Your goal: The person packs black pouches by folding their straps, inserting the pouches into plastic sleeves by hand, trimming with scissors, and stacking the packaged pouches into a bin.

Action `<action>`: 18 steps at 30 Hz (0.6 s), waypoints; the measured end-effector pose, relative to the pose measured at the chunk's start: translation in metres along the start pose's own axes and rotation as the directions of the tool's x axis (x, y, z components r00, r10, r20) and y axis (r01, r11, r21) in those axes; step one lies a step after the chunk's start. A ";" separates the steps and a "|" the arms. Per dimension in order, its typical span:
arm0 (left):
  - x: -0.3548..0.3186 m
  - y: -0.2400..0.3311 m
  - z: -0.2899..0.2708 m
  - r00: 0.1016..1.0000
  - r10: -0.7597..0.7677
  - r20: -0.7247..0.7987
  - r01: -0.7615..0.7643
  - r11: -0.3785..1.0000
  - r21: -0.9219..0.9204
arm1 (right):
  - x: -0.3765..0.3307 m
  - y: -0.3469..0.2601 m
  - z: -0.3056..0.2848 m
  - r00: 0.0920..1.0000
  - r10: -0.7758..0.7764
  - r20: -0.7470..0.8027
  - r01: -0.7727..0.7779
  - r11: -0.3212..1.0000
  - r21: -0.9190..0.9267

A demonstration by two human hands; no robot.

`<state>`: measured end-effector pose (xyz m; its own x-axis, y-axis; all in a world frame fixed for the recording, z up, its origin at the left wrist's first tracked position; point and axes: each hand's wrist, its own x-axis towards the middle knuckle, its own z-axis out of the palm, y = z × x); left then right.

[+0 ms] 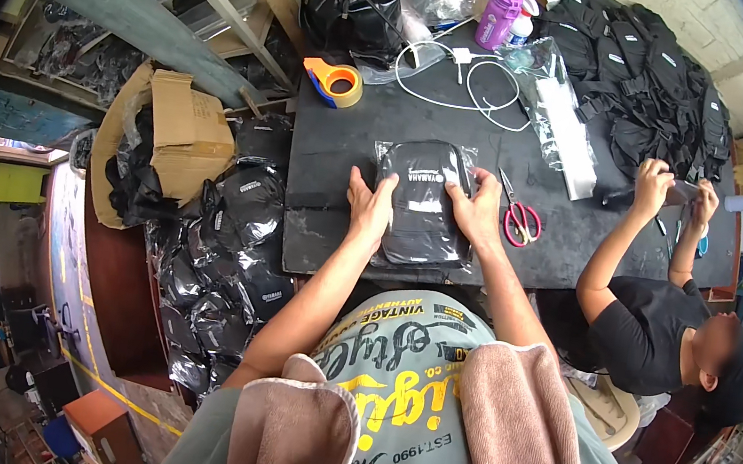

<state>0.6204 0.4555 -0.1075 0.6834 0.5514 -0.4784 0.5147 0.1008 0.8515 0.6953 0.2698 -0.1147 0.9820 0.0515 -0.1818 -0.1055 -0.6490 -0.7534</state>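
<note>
Counter surroundings: scissors [521,223] with red handles lie just beside the right hand [478,214], the closest loose thing to it. An orange and blue tape dispenser [334,84] stands farther off to the left; a white cable [491,108] lies looped beyond the bag [421,215].
Far side: a purple bottle [497,20], a large black bag [350,9] and a heap of black backpacks [646,67] occupy the back of the counter [324,216]. Clear plastic sleeves [564,131] lie in front of the heap.
Left of counter: a cardboard box [190,138] and a pile of wrapped black bags [230,260].
Right end: a co-worker [647,332] in a black top, arms over the counter.
Bag location: at the counter's near edge, between both hands, in clear plastic.
Bag direction: long axis runs away from the person, far end leaning slightly left; white print sits in the far half.
Obstruction: the right thumb covers part of the bag's face.
Left hand [369,203]: fingers spread wide, thumb at the bag's left edge.
Right hand: thumb on the bag's face, fingers along its right edge; cannot tell whether they grip.
</note>
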 end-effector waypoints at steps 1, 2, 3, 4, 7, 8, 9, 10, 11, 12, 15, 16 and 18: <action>0.007 0.001 0.002 0.998 -0.064 0.028 0.064 0.998 -0.005 | 0.004 0.000 0.003 0.998 0.043 -0.035 -0.040 0.997 0.069; 0.014 0.001 0.004 0.997 -0.069 0.025 0.069 0.998 -0.004 | 0.015 -0.002 0.005 0.990 0.144 0.013 -0.144 0.976 0.165; 0.021 0.003 0.009 0.995 -0.098 0.026 0.097 0.995 0.026 | 0.025 0.001 0.008 0.988 0.154 0.012 -0.154 0.975 0.162; 0.025 0.004 0.013 0.992 -0.124 0.025 0.122 0.991 0.056 | 0.035 0.005 0.013 0.976 0.212 0.041 -0.216 0.941 0.262; 0.040 -0.009 0.027 0.985 -0.170 -0.021 0.172 0.978 0.121 | 0.041 0.010 0.038 0.948 0.288 0.133 -0.310 0.928 0.206; 0.043 -0.020 0.029 0.992 -0.100 -0.073 0.115 0.963 0.245 | 0.033 0.006 0.044 0.941 0.314 0.128 -0.330 0.934 0.133; 0.039 -0.024 0.034 0.994 -0.058 -0.095 0.084 0.952 0.293 | 0.025 0.000 0.042 0.930 0.350 0.114 -0.357 0.932 0.057; 0.042 -0.035 0.034 0.994 0.009 -0.112 0.027 0.950 0.311 | 0.021 -0.006 0.041 0.937 0.330 0.111 -0.340 0.937 0.078; 0.046 -0.045 0.033 0.989 0.075 -0.129 -0.029 0.944 0.330 | 0.018 -0.007 0.046 0.953 0.295 0.068 -0.299 0.952 0.067; 0.048 -0.046 0.036 0.990 0.065 -0.122 -0.021 0.942 0.334 | 0.020 -0.003 0.049 0.957 0.287 0.036 -0.288 0.956 0.049; 0.053 -0.051 0.044 0.982 0.147 -0.121 -0.092 0.923 0.374 | 0.028 0.009 0.056 0.958 0.286 0.008 -0.286 0.958 0.028; 0.054 -0.054 0.046 0.977 0.160 -0.145 -0.094 0.921 0.379 | 0.031 0.011 0.057 0.959 0.284 0.008 -0.284 0.958 0.032; 0.057 -0.060 0.048 0.970 0.184 -0.160 -0.118 0.928 0.354 | 0.036 0.027 0.069 0.975 0.219 -0.022 -0.218 0.975 0.048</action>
<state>0.6536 0.4412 -0.1959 0.6748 0.6856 -0.2731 0.5804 -0.2643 0.7703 0.7170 0.3060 -0.1854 0.9381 -0.1087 -0.3288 -0.3245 -0.6075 -0.7251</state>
